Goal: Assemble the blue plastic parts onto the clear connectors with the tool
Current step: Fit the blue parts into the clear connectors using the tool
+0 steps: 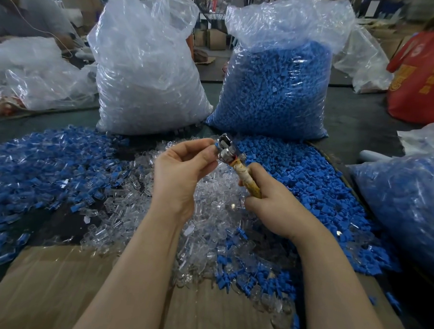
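Legible text: none; the only markings are yellow characters and a round emblem on a red garment (423, 74) at the far right, too blurred to read, while the bags, the loose parts, the tool and the cardboard carry no visible print or labels.

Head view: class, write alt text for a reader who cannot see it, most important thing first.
The right hand grips a tool by its wrapped handle while the left hand pinches a small part at its metal head. Below lie loose clear connectors and blue parts; behind stand a clear-part bag and a blue-part bag.
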{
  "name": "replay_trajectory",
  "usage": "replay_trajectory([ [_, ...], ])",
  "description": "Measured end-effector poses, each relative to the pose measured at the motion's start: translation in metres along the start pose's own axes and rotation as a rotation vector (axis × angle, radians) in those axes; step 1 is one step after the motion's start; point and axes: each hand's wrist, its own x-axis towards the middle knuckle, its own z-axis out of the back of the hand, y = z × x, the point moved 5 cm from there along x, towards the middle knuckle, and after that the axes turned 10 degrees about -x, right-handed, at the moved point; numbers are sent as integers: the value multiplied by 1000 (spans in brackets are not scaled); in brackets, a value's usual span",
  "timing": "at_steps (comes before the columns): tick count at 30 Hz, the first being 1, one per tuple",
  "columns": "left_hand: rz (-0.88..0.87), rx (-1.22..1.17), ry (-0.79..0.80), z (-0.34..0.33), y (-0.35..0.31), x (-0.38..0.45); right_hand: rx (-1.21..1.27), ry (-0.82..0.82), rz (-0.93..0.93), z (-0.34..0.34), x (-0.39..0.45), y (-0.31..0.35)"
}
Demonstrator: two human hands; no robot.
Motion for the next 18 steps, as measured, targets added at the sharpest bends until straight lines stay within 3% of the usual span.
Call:
replay_trajectory([
  [18,-16,29,18,3,-1,0,14,37,7,-3,-1,2],
])
